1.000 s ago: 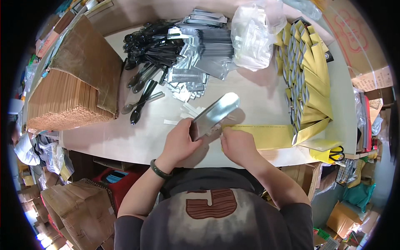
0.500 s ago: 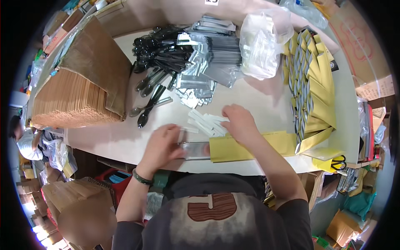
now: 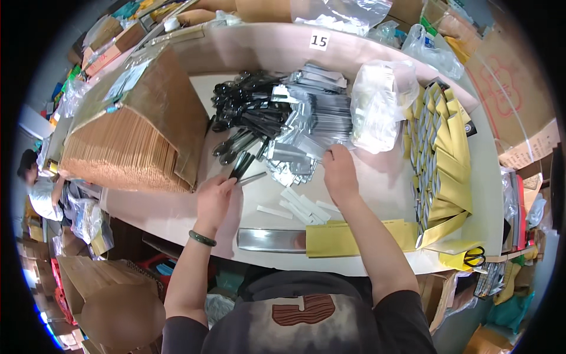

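My left hand point(image 3: 216, 197) is closed on a black spoon point(image 3: 242, 165) lying with others at the near left of a spoon pile point(image 3: 250, 109); the fingers cover its bowl. My right hand point(image 3: 340, 170) pinches the near end of a clear, shiny plastic sleeve point(image 3: 311, 146) on top of the stack of grey-silver sleeves point(image 3: 330, 115). Loose white paper strips point(image 3: 303, 206) lie between the hands. Nearer me, a long shiny silvery piece point(image 3: 271, 239) meets a flat yellow paper sleeve point(image 3: 336, 241), its right end hidden by the yellow.
A cardboard box point(image 3: 186, 112) packed with brown sheets stands at the left. A white plastic bag point(image 3: 380, 106) sits at the back right, beside rows of yellow sleeves point(image 3: 442, 171). Black-handled scissors point(image 3: 474, 257) lie at the right front corner. A person point(image 3: 44, 192) is far left.
Both hands have left the silvery piece and yellow sleeve and reached farther across the table. My left hand has taken hold of a spoon, my right hand a clear sleeve. The view has tilted up.
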